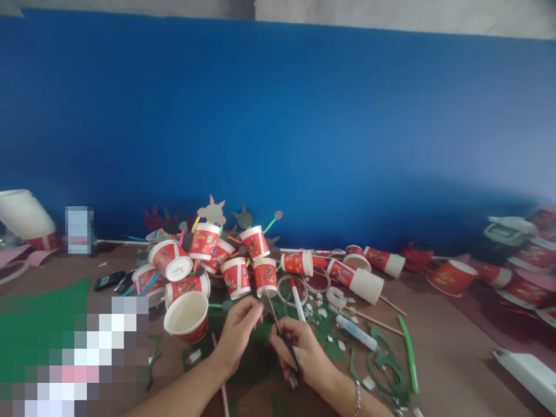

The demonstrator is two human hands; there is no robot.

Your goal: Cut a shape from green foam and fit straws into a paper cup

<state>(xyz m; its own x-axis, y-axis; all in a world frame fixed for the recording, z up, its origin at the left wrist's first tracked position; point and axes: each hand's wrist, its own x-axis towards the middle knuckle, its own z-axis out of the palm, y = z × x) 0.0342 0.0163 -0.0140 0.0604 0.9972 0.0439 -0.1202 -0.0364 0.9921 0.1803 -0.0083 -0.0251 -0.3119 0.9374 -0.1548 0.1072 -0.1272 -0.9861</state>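
Observation:
My right hand (306, 347) is wrapped round the black handles of a pair of scissors (274, 315), whose blades point up and away from me. Close to the blades, on their left, my left hand (238, 327) is closed in a pinch; whatever its fingertips hold is too small to make out. Under both hands lies dark green paper (256, 353). A large white-lipped paper cup (186, 315) stands just left of my left hand. Beyond the fingers, small red paper cups (235, 278) are grouped, some with straws and animal-head cutouts (212, 213).
To the right lie a marker (298, 301), tape roll (336, 297), glue tube (357, 333), green straw (408, 353) and paper scraps (386, 370). A stack of cups (356, 282) rests on its side. Behind the table (452, 359) rises a blue wall panel (282, 127).

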